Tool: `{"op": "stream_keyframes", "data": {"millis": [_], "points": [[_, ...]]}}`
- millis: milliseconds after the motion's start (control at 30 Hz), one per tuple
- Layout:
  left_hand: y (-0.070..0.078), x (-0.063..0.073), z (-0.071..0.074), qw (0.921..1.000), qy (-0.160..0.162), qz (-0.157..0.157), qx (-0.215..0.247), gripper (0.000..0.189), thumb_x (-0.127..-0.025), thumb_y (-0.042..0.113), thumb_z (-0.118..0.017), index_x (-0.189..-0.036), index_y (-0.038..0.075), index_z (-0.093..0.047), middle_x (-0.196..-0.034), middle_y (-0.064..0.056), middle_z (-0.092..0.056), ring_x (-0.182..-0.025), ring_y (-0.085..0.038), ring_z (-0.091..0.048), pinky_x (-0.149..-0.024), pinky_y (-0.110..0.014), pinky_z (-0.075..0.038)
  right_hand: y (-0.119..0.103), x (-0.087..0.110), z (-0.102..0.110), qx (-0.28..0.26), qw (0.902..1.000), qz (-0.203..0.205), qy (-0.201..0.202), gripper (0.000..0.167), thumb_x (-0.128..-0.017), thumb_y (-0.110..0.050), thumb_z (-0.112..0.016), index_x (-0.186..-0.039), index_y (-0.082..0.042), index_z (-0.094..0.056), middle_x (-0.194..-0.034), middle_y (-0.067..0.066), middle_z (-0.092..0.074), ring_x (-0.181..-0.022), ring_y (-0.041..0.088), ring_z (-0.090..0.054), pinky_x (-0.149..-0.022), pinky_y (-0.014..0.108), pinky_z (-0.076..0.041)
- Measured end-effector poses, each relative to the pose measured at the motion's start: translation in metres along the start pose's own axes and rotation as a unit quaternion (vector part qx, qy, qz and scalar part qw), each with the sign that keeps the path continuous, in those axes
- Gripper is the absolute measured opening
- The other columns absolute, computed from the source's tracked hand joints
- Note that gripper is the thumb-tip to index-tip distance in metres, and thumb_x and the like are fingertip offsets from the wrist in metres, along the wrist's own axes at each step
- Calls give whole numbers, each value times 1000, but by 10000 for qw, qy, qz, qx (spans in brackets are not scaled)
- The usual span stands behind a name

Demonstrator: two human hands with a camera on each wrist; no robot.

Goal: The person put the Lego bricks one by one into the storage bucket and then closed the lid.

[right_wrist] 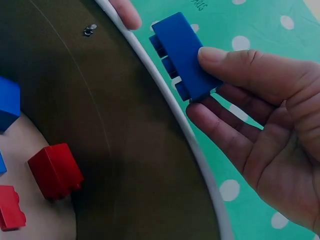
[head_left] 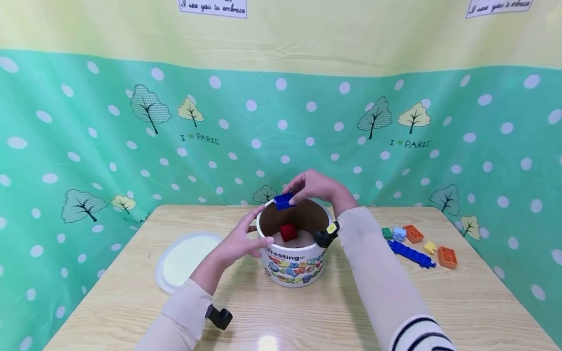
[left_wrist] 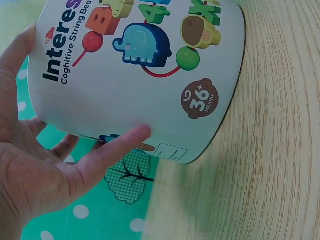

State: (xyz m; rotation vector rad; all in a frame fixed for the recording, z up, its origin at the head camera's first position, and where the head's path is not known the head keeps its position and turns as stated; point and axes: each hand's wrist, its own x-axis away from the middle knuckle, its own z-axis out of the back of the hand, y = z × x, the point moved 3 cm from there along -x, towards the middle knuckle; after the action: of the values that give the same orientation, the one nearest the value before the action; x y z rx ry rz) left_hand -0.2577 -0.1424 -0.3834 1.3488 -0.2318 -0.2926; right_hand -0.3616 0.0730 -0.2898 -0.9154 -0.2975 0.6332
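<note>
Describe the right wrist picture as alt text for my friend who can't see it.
A person's right-hand grip pinches a rectangular blue plastic toy brick near the white rim of a round tub with a brown inside. Red plastic bricks and partly seen blue plastic pieces lie in the tub; green, white-dotted cloth fills the background.

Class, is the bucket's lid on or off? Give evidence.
Off: the lid lies on the table beside the bucket, whose open top shows a red block inside.
</note>
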Motion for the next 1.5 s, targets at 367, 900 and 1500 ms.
{"op": "stream_keyframes", "data": {"millis": [367, 900, 1500], "points": [[1, 1, -2, 9999, 62, 42, -66, 90, -83, 29, -79, -153, 39, -23, -157, -5, -17, -137, -41, -28, -74, -49, -58, 4, 5, 0, -328, 9990, 295, -117, 37, -81, 2, -75, -117, 1, -69, -115, 15, -68, -107, 33, -64, -89, 36, -54], [-1, -1, 0, 10000, 50, -27, -49, 94, -80, 33, -81, -154, 36, -23, -158, -8, -16, -137, -43, -27, -74, -50, -58, 10, 54, 10, -482, 9938, 565, 827, 37, -81, -8, -79, -116, 0, -68, -114, 21, -65, -103, 31, -62, -86, 38, -55], [1, 0, -2, 9999, 83, -5, -103, 96, -80, 32, -82, -154, 35, -22, -158, -6, -16, -138, -43, -26, -73, -50, -58, 52, 127, 22, -254, 9783, 258, 2042, 45, -86, -18, -77, -127, -6, -62, -121, 12, -61, -109, 34, -59, -85, 30, -55]]}}
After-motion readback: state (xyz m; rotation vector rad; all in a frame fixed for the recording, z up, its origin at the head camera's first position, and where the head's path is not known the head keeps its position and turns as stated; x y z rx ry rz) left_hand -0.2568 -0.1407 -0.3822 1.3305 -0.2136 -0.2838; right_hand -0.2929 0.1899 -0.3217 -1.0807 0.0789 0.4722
